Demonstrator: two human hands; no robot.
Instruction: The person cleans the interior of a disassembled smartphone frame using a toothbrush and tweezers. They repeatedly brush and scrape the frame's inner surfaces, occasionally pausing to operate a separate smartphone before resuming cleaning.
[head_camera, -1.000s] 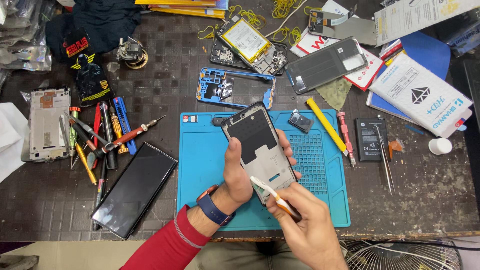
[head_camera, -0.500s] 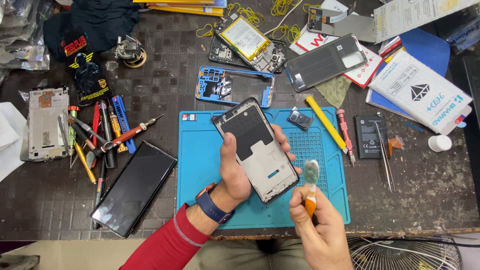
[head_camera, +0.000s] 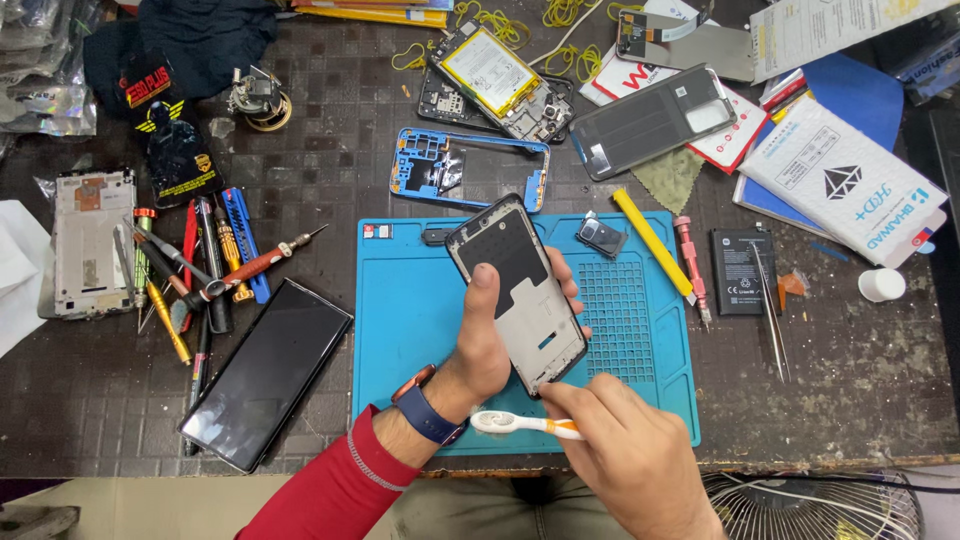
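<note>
Phone frame (head_camera: 520, 295) sits clasped in your left hand (head_camera: 487, 345) above the blue mat (head_camera: 410, 330); your right hand (head_camera: 625, 450) grips a white-and-orange toothbrush (head_camera: 520, 425).

Blue mat (head_camera: 420, 320) on counter (head_camera: 860, 380); black phone (head_camera: 265, 373) and screwdrivers (head_camera: 215, 265) left, blue frame (head_camera: 430, 170) above, battery (head_camera: 738, 271) and tweezers (head_camera: 770, 310) right.

At the centre of the frame the left hand (head_camera: 487, 345) grips a bare phone frame (head_camera: 517, 293) over a blue mat (head_camera: 420, 320). Lower right of centre, the right hand (head_camera: 632, 455) holds a white toothbrush (head_camera: 520, 425) just below the frame's bottom edge. Screwdrivers (head_camera: 200, 275) lie at the left.
</note>
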